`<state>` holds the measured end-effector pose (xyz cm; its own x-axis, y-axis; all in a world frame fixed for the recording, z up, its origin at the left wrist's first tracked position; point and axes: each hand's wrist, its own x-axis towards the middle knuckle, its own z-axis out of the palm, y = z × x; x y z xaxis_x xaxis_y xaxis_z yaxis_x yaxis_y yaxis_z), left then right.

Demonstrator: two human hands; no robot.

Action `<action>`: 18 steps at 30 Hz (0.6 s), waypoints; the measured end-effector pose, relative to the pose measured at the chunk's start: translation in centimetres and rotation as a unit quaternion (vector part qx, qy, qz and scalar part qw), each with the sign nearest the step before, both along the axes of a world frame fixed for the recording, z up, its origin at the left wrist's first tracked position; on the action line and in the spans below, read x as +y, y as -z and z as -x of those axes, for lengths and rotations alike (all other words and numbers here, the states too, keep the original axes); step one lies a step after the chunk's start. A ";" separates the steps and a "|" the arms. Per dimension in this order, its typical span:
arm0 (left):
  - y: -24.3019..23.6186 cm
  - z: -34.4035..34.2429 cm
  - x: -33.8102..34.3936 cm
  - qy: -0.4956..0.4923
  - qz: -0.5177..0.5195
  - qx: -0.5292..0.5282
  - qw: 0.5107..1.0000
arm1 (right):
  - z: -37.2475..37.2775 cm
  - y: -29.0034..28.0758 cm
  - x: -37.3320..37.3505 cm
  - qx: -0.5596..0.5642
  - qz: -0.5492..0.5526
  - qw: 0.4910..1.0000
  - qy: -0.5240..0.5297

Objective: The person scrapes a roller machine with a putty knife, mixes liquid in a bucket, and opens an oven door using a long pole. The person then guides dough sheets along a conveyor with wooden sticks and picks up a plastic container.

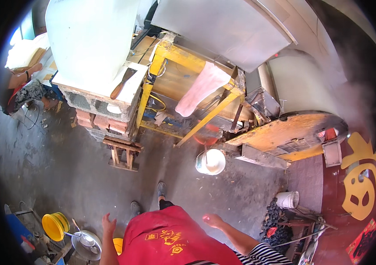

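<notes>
Beside my red apron [170, 236], my left hand [108, 224] hangs in the air, fingers apart and holding nothing. My right hand [213, 220] is out on the other side of the apron, its fingers loosely stretched and nothing visible in them. Neither hand touches anything. Nearest the left hand is a metal basin [86, 244] with a ladle in it, next to a yellow bucket [55, 226]. Ahead of the right hand, a white bucket [210, 162] stands on the floor with a stick leaning out of it.
A wooden-handled blade [123, 84] lies on a white worktop propped on blocks and bricks [104, 123]. A small wooden stool [123, 152] stands below. Pink cloth [201, 88] hangs over a yellow frame [181, 58]. Steam rises right, above a coal pile [275, 223]. Another person [18, 81] is far left.
</notes>
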<state>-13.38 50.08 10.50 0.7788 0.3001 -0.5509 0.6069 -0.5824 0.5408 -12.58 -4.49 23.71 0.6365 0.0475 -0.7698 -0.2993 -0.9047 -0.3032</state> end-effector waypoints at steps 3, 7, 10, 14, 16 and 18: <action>0.7 1.1 0.5 -0.007 -0.007 0.018 1.000 | 0.2 1.3 -0.2 -0.014 0.017 1.000 -0.017; 0.3 1.1 0.3 -0.008 -0.029 0.046 0.998 | -1.6 2.3 -1.1 -0.040 -0.006 0.999 -0.018; -0.6 -0.3 -0.8 -0.007 -0.043 0.075 0.996 | -6.3 1.9 -2.4 -0.057 -0.049 0.997 0.025; -2.2 -3.9 -3.5 0.014 -0.065 0.054 0.996 | -17.0 4.7 -9.5 -0.211 0.015 0.963 0.169; -2.9 -6.5 -5.8 0.030 -0.058 0.039 0.997 | -23.6 8.1 -16.0 -0.399 0.046 0.900 0.171; -2.5 -8.8 -8.6 0.056 -0.064 0.044 0.995 | -31.0 9.0 -21.6 -0.465 0.153 0.852 0.187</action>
